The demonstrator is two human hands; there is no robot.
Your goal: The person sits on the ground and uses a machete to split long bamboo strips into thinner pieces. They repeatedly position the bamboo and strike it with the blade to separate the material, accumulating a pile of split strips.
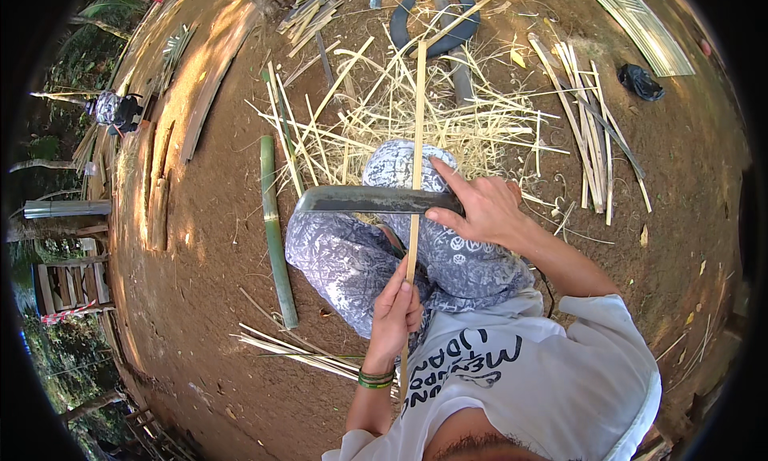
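A long, pale bamboo strip [419, 117] runs lengthwise over my lap, from the shavings down past my waist. My left hand [395, 302] is closed round it near my waist, with green bands on that wrist. In my right hand [486, 205] is a machete [360, 200] with a broad dark blade, gripped at its right end, the forefinger stretched out past it. The blade lies crosswise on the strip, its rounded tip pointing left above my patterned trousers. What my right palm covers of the handle is hidden.
Thin bamboo shavings [472, 137] are heaped beyond my knees. A green bamboo pole [277, 237] lies to my left, with split strips [304, 350] nearer me. More strips [588, 133] lie at the right, near a black plastic bag [640, 82]. A dark ring [400, 27] lies at the far side.
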